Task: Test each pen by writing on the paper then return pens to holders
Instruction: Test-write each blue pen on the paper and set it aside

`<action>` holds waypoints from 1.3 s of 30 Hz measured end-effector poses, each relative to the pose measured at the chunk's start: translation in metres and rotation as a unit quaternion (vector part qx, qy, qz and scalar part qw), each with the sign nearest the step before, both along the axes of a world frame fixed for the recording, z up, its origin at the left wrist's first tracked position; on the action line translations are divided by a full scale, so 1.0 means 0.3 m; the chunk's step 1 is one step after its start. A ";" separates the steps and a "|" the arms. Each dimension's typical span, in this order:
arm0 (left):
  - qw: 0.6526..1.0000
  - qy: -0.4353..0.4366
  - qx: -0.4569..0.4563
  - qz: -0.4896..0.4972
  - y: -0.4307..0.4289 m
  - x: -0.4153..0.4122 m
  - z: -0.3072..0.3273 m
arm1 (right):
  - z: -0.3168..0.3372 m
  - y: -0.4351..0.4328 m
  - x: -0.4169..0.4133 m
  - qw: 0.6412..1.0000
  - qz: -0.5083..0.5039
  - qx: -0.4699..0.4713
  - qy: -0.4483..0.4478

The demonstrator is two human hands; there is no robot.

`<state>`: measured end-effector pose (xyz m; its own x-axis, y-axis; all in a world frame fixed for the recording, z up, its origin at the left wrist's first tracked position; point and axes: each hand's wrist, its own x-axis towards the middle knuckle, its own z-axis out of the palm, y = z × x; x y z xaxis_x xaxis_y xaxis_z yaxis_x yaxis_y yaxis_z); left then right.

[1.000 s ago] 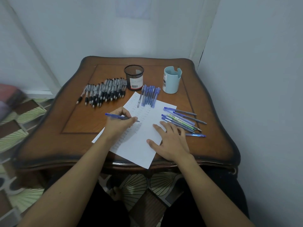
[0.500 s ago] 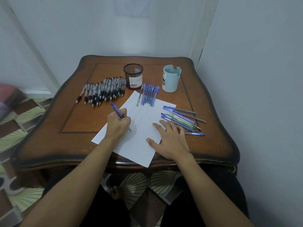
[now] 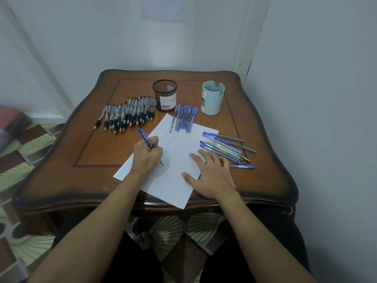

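- the left hand grips a blue pen in a writing hold, with fingers curled round the barrel and the tip down on the paper near its middle. the pen's back end leans up and to the left, as suits a test scribble.
- the right hand lies flat on the paper's right edge, fingers straight and spread, holding nothing. it is most likely pinning the sheet so it does not slide under the stroke.
- the paper sits slantwise on the table, its near corner over the front edge. columns of small marks cover its far and left parts, so many pens seem already tested.
- a row of blue pens rests across the sheet's far edge, a mixed bunch lies just beside the right hand's fingers, and black-grip pens are piled at the far left. they appear to be sorted by kind.
- the mesh holder and the pale blue holder stand at the far side. both look empty, so returning the pens seems not yet begun.
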<state>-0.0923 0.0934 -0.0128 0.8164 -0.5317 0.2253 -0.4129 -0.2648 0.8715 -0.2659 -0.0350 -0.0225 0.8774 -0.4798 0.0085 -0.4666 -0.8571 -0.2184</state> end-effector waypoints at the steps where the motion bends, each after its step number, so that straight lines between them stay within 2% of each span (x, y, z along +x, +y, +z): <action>1: 1.000 0.000 0.000 -0.004 0.000 -0.004 0.003 | -0.001 0.000 0.000 1.000 -0.001 -0.001 -0.001; 33: 0.999 0.015 0.015 -0.027 -0.013 -0.005 0.003 | -0.010 -0.004 0.002 1.000 -0.005 -0.002 -0.018; 36: 0.999 0.036 0.017 -0.021 -0.009 0.001 0.010 | -0.007 -0.004 0.003 1.000 -0.005 0.002 -0.021; 39: 0.994 0.104 -0.014 -0.011 -0.008 0.010 0.017 | -0.003 -0.006 0.001 1.000 -0.001 0.006 -0.021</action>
